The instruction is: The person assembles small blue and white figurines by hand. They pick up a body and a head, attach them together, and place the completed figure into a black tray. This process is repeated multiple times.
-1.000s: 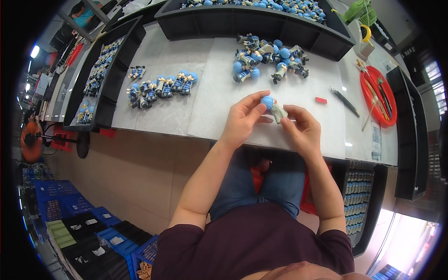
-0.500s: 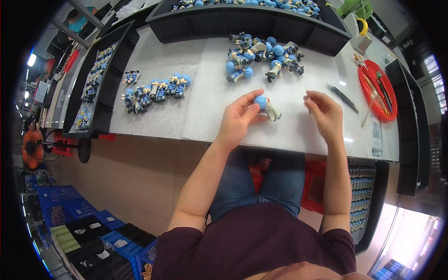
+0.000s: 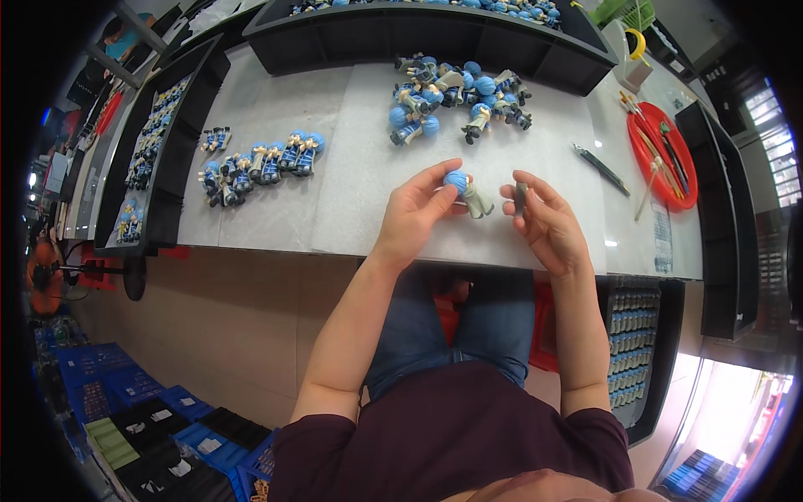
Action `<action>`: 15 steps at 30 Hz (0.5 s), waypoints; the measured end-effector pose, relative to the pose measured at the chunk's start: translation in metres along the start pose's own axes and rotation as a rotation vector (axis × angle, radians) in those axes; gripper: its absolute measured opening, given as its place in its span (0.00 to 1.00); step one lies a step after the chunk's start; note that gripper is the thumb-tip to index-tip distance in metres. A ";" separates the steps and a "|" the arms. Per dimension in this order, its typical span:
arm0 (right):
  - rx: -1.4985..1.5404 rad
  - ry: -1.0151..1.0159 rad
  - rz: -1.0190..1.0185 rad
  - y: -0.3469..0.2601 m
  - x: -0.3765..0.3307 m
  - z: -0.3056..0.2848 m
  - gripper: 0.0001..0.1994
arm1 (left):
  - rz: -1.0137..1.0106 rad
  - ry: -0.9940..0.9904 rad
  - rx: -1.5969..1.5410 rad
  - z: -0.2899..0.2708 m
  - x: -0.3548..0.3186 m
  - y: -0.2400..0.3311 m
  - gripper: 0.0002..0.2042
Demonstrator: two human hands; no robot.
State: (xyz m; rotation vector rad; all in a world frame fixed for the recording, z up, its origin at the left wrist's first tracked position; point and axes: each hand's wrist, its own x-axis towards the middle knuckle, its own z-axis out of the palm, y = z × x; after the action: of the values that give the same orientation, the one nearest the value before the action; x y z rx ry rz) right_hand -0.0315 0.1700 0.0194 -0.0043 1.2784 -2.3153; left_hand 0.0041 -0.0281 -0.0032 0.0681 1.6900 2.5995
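Note:
My left hand (image 3: 408, 219) is closed on a small figurine (image 3: 479, 203) with round blue hair and a pale grey-green lower part. Thumb and fingers pinch it at the head, just above the white table surface. Facing it, my right hand (image 3: 554, 233) has a small, flat, dark grey piece (image 3: 520, 199) upright between thumb and fingers; its exact kind is not clear. A short gap separates this piece from the figurine. Beyond my hands lies a loose pile of blue-haired figurines (image 3: 477, 121). Another group of figurines (image 3: 269, 163) lies further left.
A slim dark craft knife (image 3: 600, 167) lies on the right, beside a red oval tray (image 3: 690, 194) of brushes and tools. Black trays of figurines stand at the back (image 3: 418, 48) and left (image 3: 199, 100). A tape dispenser (image 3: 629, 63) stands back right. Another filled tray (image 3: 642, 410) is below the table.
My right hand has moved left toward the figurine, and the dark grey piece now shows in its fingers. The figurine stays in my left hand. The whole view has shifted slightly.

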 end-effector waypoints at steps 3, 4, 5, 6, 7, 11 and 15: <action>-0.199 0.028 -0.132 0.003 0.002 -0.004 0.14 | 0.016 -0.013 0.022 0.001 0.000 0.001 0.17; -0.278 0.049 -0.182 0.004 0.003 -0.002 0.13 | 0.014 -0.012 0.018 0.000 0.000 0.001 0.17; -0.357 0.070 -0.233 0.006 0.003 0.000 0.11 | 0.012 -0.011 0.015 -0.001 0.000 0.000 0.17; -0.436 0.092 -0.286 0.006 0.004 0.002 0.11 | 0.011 -0.013 0.011 -0.002 0.000 -0.002 0.17; -0.507 0.081 -0.317 0.007 0.004 0.004 0.10 | 0.012 -0.011 0.007 -0.003 0.001 -0.003 0.17; -0.728 0.026 -0.423 0.009 0.006 0.013 0.09 | 0.018 -0.007 0.015 -0.004 0.002 -0.005 0.16; -0.926 0.074 -0.560 0.013 0.009 0.020 0.10 | 0.037 -0.008 0.069 -0.001 0.001 -0.004 0.16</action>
State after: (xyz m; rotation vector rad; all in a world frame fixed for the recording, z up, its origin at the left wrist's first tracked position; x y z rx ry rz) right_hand -0.0289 0.1448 0.0185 -0.6575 2.5137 -1.8798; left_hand 0.0035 -0.0278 -0.0073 0.1121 1.7924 2.5628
